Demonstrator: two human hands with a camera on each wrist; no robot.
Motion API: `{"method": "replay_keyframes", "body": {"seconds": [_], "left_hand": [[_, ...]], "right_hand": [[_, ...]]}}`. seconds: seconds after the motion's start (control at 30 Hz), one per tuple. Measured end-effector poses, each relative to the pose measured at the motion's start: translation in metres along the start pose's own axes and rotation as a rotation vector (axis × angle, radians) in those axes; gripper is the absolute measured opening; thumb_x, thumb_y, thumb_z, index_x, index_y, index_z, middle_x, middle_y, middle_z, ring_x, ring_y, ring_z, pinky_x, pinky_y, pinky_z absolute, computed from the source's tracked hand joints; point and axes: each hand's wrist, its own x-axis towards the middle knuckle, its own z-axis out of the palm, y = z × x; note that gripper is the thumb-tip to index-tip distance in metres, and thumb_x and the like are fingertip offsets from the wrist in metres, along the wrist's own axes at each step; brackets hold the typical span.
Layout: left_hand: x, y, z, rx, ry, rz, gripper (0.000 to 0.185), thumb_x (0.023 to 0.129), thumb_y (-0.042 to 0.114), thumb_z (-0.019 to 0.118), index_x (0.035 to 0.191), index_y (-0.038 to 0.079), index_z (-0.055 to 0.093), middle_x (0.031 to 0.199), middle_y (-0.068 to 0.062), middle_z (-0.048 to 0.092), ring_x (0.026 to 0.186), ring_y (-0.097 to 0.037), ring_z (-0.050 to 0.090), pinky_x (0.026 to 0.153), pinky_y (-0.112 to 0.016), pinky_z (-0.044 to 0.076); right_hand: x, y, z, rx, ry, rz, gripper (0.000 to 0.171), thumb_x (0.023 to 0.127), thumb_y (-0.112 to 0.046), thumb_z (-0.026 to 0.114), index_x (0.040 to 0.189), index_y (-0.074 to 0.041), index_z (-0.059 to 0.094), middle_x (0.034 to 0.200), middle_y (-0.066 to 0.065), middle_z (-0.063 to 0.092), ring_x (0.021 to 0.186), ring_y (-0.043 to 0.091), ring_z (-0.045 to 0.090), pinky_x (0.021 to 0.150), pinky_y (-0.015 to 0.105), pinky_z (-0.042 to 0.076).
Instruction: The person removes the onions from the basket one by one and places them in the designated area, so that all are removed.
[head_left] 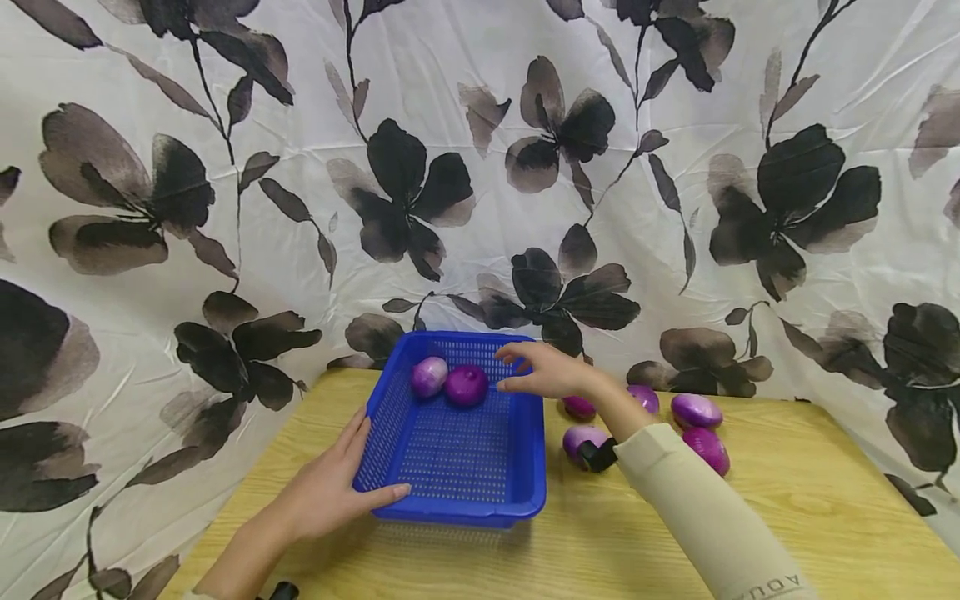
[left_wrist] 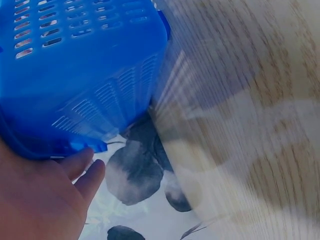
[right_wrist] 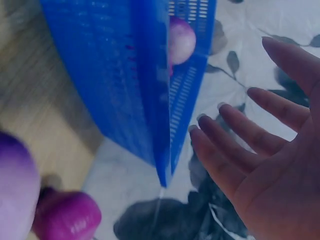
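A blue plastic basket [head_left: 450, 507] with slotted walls stands on the wooden table. Two purple onions sit inside towards the back left: a paler onion [head_left: 429, 377] and a darker onion [head_left: 467, 386]. My left hand [head_left: 330, 483] holds the basket's front left corner, its thumb over the rim and the other fingers along the outer side. Above the basket's back right part, my right hand [head_left: 546, 371] has loosely spread fingers with nothing between them. In the right wrist view that hand [right_wrist: 270, 160] is apart from the basket [right_wrist: 110, 75], palm towards it.
Right of the basket lie several more onions, among them a pale onion [head_left: 577, 442] partly behind a black wrist strap, a pale onion [head_left: 697, 410] and a dark onion [head_left: 707, 451]. A floral cloth [head_left: 480, 208] hangs behind the wooden table [head_left: 810, 500].
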Motion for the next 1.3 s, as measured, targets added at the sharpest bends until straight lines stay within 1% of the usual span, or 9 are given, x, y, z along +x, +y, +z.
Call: {"method": "replay_keyframes", "body": {"seconds": [0.17, 0.27, 0.43, 0.67, 0.77, 0.87, 0.97, 1.13, 1.3], "left_hand": [[0.0, 0.0, 0.0, 0.011, -0.006, -0.003, 0.126, 0.081, 0.085, 0.058, 0.163, 0.001, 0.014, 0.172, -0.015, 0.007, 0.146, -0.049, 0.034, 0.106, -0.07, 0.038], [0.002, 0.001, 0.001, 0.011, -0.008, 0.0, 0.127, 0.08, 0.086, 0.058, 0.163, 0.0, 0.016, 0.172, -0.015, 0.007, 0.146, -0.049, 0.034, 0.106, -0.069, 0.038], [0.001, 0.001, 0.001, 0.013, -0.016, -0.003, 0.128, 0.08, 0.086, 0.057, 0.163, -0.001, 0.015, 0.172, -0.016, 0.007, 0.146, -0.049, 0.033, 0.107, -0.069, 0.037], [0.001, 0.002, 0.0, 0.008, -0.02, -0.004, 0.127, 0.08, 0.085, 0.058, 0.162, -0.001, 0.016, 0.172, -0.014, 0.006, 0.146, -0.048, 0.034, 0.108, -0.068, 0.038], [0.001, 0.004, 0.0, 0.004, -0.031, -0.013, 0.129, 0.078, 0.089, 0.056, 0.163, -0.001, 0.015, 0.172, -0.014, 0.005, 0.147, -0.048, 0.034, 0.108, -0.068, 0.038], [0.0, 0.005, 0.0, 0.0, -0.033, -0.018, 0.13, 0.078, 0.089, 0.055, 0.163, -0.001, 0.015, 0.172, -0.013, 0.005, 0.146, -0.048, 0.034, 0.108, -0.068, 0.037], [0.0, 0.005, 0.0, -0.002, -0.031, -0.019, 0.13, 0.078, 0.089, 0.055, 0.163, 0.0, 0.015, 0.172, -0.013, 0.004, 0.146, -0.048, 0.034, 0.108, -0.068, 0.037], [0.0, 0.002, 0.0, -0.001, -0.023, -0.018, 0.13, 0.078, 0.089, 0.055, 0.163, 0.0, 0.014, 0.172, -0.013, 0.005, 0.147, -0.047, 0.033, 0.108, -0.068, 0.037], [0.0, 0.0, 0.001, -0.006, -0.021, -0.018, 0.129, 0.078, 0.088, 0.056, 0.163, 0.0, 0.015, 0.172, -0.014, 0.005, 0.147, -0.048, 0.033, 0.108, -0.068, 0.037]], "right_hand": [[0.029, -0.002, 0.009, 0.059, -0.041, 0.076, 0.062, 0.098, -0.032, 0.068, 0.149, -0.006, 0.047, 0.147, 0.024, 0.053, 0.131, 0.041, 0.056, 0.106, 0.05, 0.048], [0.045, 0.0, 0.016, 0.07, -0.046, 0.111, 0.069, 0.095, -0.031, 0.071, 0.152, -0.004, 0.043, 0.151, 0.024, 0.048, 0.139, 0.039, 0.048, 0.113, 0.05, 0.041], [0.068, 0.001, 0.029, 0.065, -0.014, 0.166, 0.08, 0.091, -0.032, 0.075, 0.155, -0.002, 0.037, 0.158, 0.023, 0.039, 0.148, 0.037, 0.035, 0.12, 0.051, 0.03], [0.087, 0.002, 0.052, 0.133, 0.053, 0.273, 0.084, 0.089, -0.025, 0.077, 0.156, 0.002, 0.034, 0.159, 0.025, 0.036, 0.151, 0.04, 0.029, 0.122, 0.052, 0.025], [0.089, 0.007, 0.065, 0.124, 0.075, 0.309, 0.086, 0.088, -0.025, 0.078, 0.155, 0.005, 0.034, 0.157, 0.027, 0.039, 0.149, 0.041, 0.031, 0.122, 0.051, 0.027], [0.09, 0.01, 0.076, 0.096, 0.079, 0.334, 0.084, 0.087, -0.025, 0.08, 0.152, 0.006, 0.037, 0.15, 0.027, 0.047, 0.142, 0.04, 0.042, 0.118, 0.049, 0.034], [0.089, 0.01, 0.082, 0.095, 0.057, 0.354, 0.076, 0.087, -0.024, 0.08, 0.148, 0.006, 0.045, 0.14, 0.023, 0.056, 0.131, 0.036, 0.053, 0.112, 0.046, 0.041], [0.089, 0.009, 0.086, 0.17, 0.016, 0.371, 0.067, 0.088, -0.023, 0.081, 0.143, 0.001, 0.052, 0.13, 0.018, 0.062, 0.113, 0.029, 0.061, 0.098, 0.043, 0.053], [0.09, 0.008, 0.088, 0.241, -0.004, 0.376, 0.069, 0.086, -0.018, 0.083, 0.144, 0.001, 0.051, 0.128, 0.019, 0.061, 0.108, 0.03, 0.064, 0.087, 0.039, 0.059]]}}
